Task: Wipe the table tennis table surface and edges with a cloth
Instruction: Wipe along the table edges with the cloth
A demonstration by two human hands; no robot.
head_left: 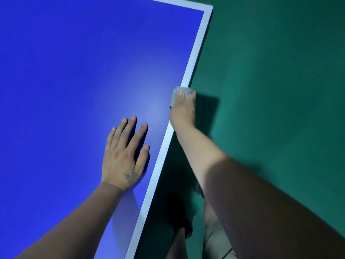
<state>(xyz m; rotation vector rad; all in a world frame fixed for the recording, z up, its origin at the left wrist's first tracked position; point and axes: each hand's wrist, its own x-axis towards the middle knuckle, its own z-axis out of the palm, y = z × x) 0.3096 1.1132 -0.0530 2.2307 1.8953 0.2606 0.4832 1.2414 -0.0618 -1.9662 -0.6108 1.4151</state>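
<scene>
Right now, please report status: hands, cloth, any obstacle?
Left hand flat on blue table tennis table. Right hand grips grey cloth at white edge line. Nothing in the way.

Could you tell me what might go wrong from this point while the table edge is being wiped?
1. The right hand grips the small grey cloth right over the white border line of the blue table tennis table; it could slip off the edge.
2. The left hand presses flat on the blue surface and may leave fresh smudges.
</scene>
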